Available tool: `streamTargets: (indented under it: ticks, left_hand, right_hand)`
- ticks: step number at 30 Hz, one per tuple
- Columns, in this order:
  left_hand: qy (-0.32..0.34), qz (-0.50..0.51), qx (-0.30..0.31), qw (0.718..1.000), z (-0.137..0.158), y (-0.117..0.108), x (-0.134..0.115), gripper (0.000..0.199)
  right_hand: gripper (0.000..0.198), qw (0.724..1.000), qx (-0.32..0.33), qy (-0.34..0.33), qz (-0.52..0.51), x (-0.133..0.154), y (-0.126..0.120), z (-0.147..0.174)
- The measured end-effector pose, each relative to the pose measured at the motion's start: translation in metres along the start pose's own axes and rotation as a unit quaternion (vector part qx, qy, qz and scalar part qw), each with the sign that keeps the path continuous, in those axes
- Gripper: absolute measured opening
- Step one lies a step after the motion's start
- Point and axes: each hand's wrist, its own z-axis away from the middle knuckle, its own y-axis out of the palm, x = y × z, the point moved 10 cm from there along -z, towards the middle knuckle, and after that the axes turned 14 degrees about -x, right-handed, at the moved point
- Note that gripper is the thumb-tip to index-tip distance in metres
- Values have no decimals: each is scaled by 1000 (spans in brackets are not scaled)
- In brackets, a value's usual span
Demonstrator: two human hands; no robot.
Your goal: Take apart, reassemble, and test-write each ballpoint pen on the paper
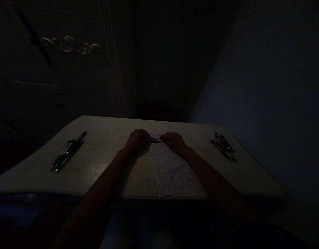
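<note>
My left hand [138,139] is closed near the far side of the table, its fingertips against small dark parts too dim to name. Facing it, my right hand [173,141] pinches one end of a thin pen-like stick [156,139] that spans the gap between the hands. Just below the stick is a short dark piece [155,141], shaped like part of a pen; whether it is held or lies on the paper I cannot tell. Sheets of paper [166,159] covered in scribbled lines lie under the hands, overlapping towards the near edge.
On the left of the pale table [102,128] lies a bunch of pens [67,152]. Another group of pens [223,147] lies at the right. A cabinet with a scrolled ornament [69,44] stands behind on the left, a wall [265,97] on the right. The room is very dark.
</note>
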Motion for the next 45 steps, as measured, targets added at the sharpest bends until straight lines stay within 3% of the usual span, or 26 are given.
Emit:
streamTargets:
  ticks: [5, 13, 20, 31, 45]
  left_hand:
    - [4, 2, -16, 1000, -1, -4, -2, 29]
    - [75, 50, -1, 996, 0, -1, -22, 20]
    - [63, 60, 16, 996, 1, 0, -27, 16]
    - [19, 60, -33, 997, -3, -7, -21, 10]
    - [7, 71, 10, 997, 2, -2, -24, 15]
  right_hand:
    - [24, 1000, -15, -2, -10, 4, 0, 0]
    - [23, 999, 10, -7, 30, 8, 3, 1]
    - [24, 997, 18, -37, 63, 14, 4, 0]
    - [23, 996, 21, -49, 71, 17, 3, 0]
    - [24, 998, 19, -21, 50, 6, -4, 0]
